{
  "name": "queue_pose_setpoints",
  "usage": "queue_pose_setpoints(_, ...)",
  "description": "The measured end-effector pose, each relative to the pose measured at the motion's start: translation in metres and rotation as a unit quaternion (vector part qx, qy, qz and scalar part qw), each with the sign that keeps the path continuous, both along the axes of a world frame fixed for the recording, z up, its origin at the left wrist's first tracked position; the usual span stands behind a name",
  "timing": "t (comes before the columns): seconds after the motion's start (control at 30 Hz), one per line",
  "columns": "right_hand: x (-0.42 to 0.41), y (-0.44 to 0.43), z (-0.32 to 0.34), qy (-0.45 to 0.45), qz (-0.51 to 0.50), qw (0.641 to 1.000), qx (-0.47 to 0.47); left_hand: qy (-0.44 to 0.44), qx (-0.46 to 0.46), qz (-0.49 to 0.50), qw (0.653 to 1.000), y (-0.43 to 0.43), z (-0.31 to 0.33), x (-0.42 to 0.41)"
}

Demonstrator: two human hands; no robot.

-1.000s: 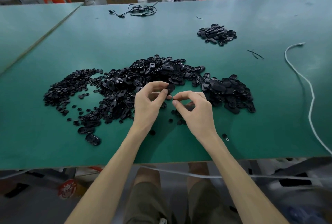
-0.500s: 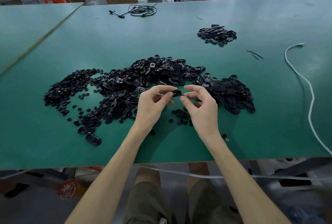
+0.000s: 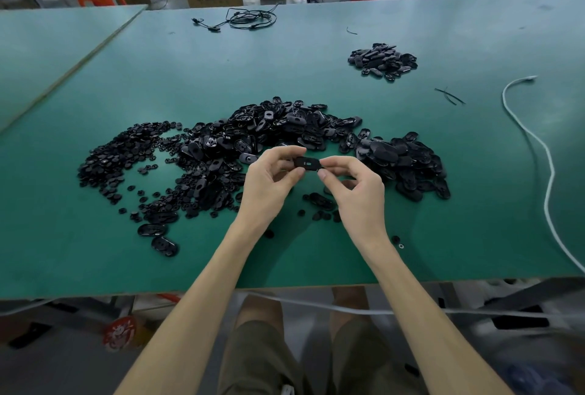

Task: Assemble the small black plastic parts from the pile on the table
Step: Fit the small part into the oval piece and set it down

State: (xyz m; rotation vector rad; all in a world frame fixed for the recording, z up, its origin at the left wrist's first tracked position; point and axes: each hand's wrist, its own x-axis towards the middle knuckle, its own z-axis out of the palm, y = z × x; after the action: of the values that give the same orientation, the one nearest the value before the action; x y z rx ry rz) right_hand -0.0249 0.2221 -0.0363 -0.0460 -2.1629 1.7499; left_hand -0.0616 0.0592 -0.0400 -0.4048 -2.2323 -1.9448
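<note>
A small black oval plastic part point(image 3: 307, 163) with a slot in its face is held above the green table point(image 3: 95, 268). My left hand point(image 3: 269, 185) pinches its left end, and my right hand point(image 3: 357, 192) pinches its right end between thumb and forefinger. Behind the hands spreads the big pile of black oval parts point(image 3: 278, 132). A spread of small round black pieces point(image 3: 126, 157) lies to its left. More oval parts point(image 3: 405, 166) are heaped on the right.
A smaller heap of black parts point(image 3: 383, 60) lies at the far right. A white cord point(image 3: 538, 154) runs down the table's right side. Black cables point(image 3: 250, 19) are coiled at the far edge. Loose pieces point(image 3: 319, 201) lie under my hands, and two ovals point(image 3: 158, 238) near the front left.
Both hands rose a little and moved away from me, and came together. The right hand, apart from the piece a second ago, now pinches the same oval part as the left.
</note>
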Motion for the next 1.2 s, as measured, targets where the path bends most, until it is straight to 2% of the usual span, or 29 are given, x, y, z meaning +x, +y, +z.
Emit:
queue_pose_setpoints(0.5,0.0017,0.0017,0.0021,0.003,-0.013,1.000,-0.009,-0.003,-0.017,-0.032,0.999,0.0020,0.0035,0.0047)
queue_pose_setpoints(1.2,0.0028,0.0007,0.0041,-0.030,-0.028,0.999,0.025,-0.005,-0.027,-0.037,0.999,0.0023,0.0041,0.0043)
